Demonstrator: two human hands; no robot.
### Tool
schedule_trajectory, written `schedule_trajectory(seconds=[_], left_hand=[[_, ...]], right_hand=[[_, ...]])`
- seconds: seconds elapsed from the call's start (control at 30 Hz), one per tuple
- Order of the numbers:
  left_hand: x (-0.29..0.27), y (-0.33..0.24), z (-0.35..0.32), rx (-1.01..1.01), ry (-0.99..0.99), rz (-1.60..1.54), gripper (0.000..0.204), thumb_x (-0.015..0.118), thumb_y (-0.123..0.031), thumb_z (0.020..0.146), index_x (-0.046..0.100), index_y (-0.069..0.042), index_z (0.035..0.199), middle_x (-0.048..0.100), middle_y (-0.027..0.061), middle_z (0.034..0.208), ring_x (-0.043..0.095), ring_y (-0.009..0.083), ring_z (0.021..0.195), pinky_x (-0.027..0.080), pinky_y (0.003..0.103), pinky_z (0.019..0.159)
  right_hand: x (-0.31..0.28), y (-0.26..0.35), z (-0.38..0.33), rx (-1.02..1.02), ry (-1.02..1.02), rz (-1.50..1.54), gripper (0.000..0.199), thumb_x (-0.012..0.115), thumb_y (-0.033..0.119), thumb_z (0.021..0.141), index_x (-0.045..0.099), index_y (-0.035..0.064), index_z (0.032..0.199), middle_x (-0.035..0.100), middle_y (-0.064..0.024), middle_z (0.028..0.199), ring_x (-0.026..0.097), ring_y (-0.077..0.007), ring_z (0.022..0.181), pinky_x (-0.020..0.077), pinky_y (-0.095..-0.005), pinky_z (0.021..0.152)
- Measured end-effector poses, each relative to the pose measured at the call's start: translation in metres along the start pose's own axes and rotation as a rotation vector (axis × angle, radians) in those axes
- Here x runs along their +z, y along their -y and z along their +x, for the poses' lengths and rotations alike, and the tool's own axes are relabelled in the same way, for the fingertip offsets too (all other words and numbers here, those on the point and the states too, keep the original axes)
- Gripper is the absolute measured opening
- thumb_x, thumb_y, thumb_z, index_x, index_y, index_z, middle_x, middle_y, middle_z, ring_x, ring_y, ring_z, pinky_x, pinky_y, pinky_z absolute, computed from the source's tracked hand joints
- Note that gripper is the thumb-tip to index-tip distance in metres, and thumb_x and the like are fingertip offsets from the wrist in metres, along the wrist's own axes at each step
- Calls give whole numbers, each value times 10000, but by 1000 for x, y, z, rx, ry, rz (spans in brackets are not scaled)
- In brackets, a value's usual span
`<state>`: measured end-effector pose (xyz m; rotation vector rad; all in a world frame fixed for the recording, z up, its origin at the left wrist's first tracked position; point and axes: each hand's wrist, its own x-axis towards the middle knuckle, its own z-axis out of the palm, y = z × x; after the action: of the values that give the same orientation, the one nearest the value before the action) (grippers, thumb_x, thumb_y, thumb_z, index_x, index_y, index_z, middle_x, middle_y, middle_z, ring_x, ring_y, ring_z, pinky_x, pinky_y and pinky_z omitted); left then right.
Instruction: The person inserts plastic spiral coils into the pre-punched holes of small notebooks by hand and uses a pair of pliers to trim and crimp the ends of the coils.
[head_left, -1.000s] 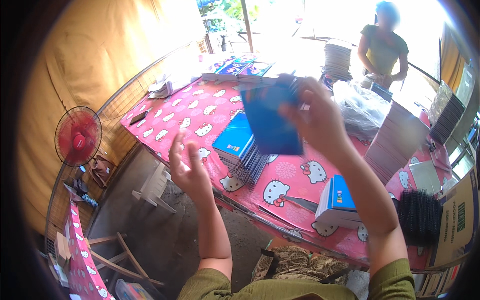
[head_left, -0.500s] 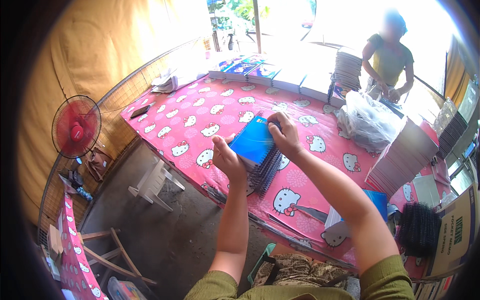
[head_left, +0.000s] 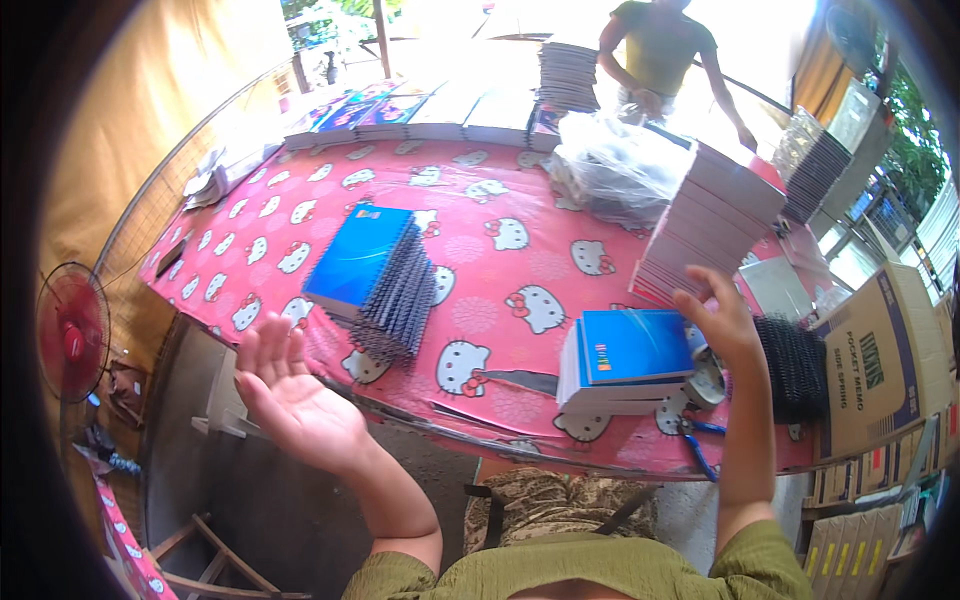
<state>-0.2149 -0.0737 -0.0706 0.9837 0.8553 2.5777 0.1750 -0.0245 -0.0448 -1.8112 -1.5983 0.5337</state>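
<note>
Palm up with its fingers stretched out, my left hand (head_left: pixel 300 400) is held off the table's front edge and carries nothing. Beyond it stands a stack of spiral-bound notebooks (head_left: pixel 358 262) with blue covers, their black coils facing right. My right hand (head_left: pixel 722 315) has its fingers apart and holds nothing. It hovers at the right end of a second stack of blue-covered pads (head_left: pixel 640 345), on which no coils show. Whether its fingertips touch the tall leaning paper stack (head_left: pixel 705 215) behind I cannot tell. A dark pointed tool (head_left: pixel 520 381) lies between the two blue stacks.
Blue-handled pliers (head_left: pixel 698 450) lie at the front edge of the pink table (head_left: pixel 470 250). Black coils (head_left: pixel 790 370) and a cardboard box (head_left: pixel 880 350) are at right. A plastic bag (head_left: pixel 615 170) and more book stacks line the back. Across the table stands another person (head_left: pixel 660 50).
Both hands have let go of the blue notebook stack, which now stands on the table. My right hand has moved right to the other blue stack. The view has swung right.
</note>
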Motion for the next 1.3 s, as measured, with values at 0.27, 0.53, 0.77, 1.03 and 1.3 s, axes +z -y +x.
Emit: schedule_trajectory(seconds=[0.27, 0.53, 0.77, 1.03, 1.3], left_hand=[[101, 20, -102, -626, 615, -137, 374, 572, -63, 929, 472, 15, 1281, 539, 154, 1251, 571, 219, 1095, 466, 325, 926], [99, 44, -131, -766, 718, 156, 468, 597, -97, 929, 398, 3, 1340, 552, 214, 1149, 582, 175, 1020, 491, 271, 862], [97, 58, -130, -709, 932, 506, 445, 660, -60, 857, 545, -28, 1286, 571, 124, 1260, 580, 198, 1066, 468, 325, 936], [85, 108, -113, -804, 1174, 197, 491, 721, -190, 855, 566, 20, 1271, 424, 130, 1446, 534, 217, 1190, 472, 336, 951], [93, 106, -109, -1017, 1071, 40, 465, 790, -217, 779, 644, 4, 1160, 415, 155, 1453, 381, 291, 1344, 365, 423, 1063]], right_hand=[[9, -79, -36, 122, 70, 257, 448, 753, 209, 823, 585, -71, 1130, 652, -108, 920, 602, -164, 804, 499, -299, 728], [21, -52, -44, 48, 89, 381, 275, 664, 27, 865, 570, -80, 1100, 676, -91, 911, 592, -98, 826, 486, -254, 709], [17, -55, -43, 76, 144, 527, 237, 650, 40, 885, 581, -70, 1083, 669, -85, 963, 584, -92, 861, 483, -254, 740], [9, -54, -44, 132, 191, 437, 202, 661, 67, 883, 626, -62, 1035, 643, -34, 889, 559, -68, 777, 470, -221, 704], [22, -61, -46, 74, 113, 650, 151, 620, 6, 891, 631, -57, 1028, 670, -52, 897, 583, -75, 763, 482, -229, 694]])
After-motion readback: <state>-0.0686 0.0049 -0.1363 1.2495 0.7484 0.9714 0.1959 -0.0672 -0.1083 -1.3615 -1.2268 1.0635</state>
